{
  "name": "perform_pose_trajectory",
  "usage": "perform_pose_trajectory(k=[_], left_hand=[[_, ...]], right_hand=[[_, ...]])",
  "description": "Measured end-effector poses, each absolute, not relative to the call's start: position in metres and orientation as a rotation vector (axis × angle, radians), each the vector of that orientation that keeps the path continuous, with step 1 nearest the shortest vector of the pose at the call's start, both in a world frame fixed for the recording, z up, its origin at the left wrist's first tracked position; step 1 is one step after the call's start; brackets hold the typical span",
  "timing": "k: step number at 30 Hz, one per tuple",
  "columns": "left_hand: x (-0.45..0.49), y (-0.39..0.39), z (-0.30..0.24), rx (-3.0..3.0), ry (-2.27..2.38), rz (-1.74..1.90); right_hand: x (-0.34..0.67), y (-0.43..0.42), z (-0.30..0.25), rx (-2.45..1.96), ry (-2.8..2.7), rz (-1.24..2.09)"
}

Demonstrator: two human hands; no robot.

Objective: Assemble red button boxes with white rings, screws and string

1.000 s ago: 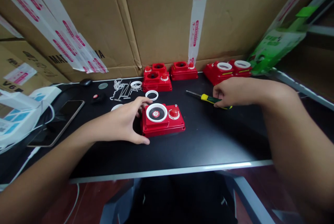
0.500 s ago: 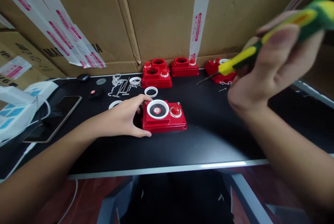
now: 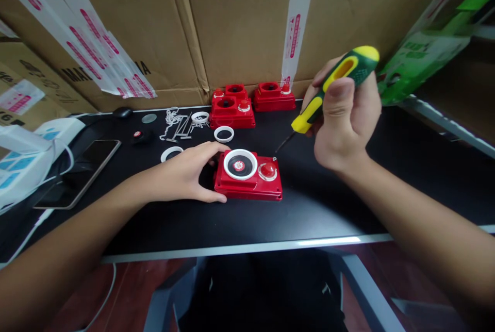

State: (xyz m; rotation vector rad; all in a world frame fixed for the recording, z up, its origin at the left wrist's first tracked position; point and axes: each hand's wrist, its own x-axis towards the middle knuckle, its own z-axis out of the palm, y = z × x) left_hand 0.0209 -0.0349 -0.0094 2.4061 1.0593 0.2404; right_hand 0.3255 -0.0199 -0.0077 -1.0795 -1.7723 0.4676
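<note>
My left hand [image 3: 189, 175] grips the left end of a red box-shaped device [image 3: 247, 191] that lies on the black table [image 3: 309, 213]. A white ring [image 3: 228, 169] surrounds a black disc with a red-and-white mark on the device, and a red dome [image 3: 268, 169] sits to its right. A small silver screw [image 3: 274, 159] stands at the device's back right corner. My right hand [image 3: 344, 120] is wrapped round a green and yellow screwdriver [image 3: 334, 87], tilted with its tip down. The tip is close to the screw; whether they touch I cannot tell.
Several similar red devices [image 3: 232, 115] stand at the back against a cardboard box [image 3: 240, 22]. Loose white rings [image 3: 224, 134] and a metal chain with rods [image 3: 180, 128] lie behind my left hand. A phone [image 3: 79, 175] and a power strip [image 3: 50, 138] are at left, a green bag [image 3: 421, 59] at right.
My right hand has moved left and down, bringing the screwdriver tip close to the screw. The device has shifted slightly right with my left hand on it. A green bag has come into sight.
</note>
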Motion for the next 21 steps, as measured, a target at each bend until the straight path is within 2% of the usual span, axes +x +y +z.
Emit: perform_pose_trajectory(k=[3, 14, 21], left_hand=[[0.021, -0.036, -0.009, 2.417, 1.065, 0.227], [0.020, -0.036, -0.010, 2.463, 1.074, 0.218], [0.018, -0.035, -0.012, 2.466, 1.082, 0.207]], right_hand=[[0.326, -0.021, -0.004, -1.019, -1.571, 0.339], [0.322, -0.025, -0.003, -0.888, -1.608, 0.428], [0.328, -0.023, 0.017, -0.784, -1.728, 0.692]])
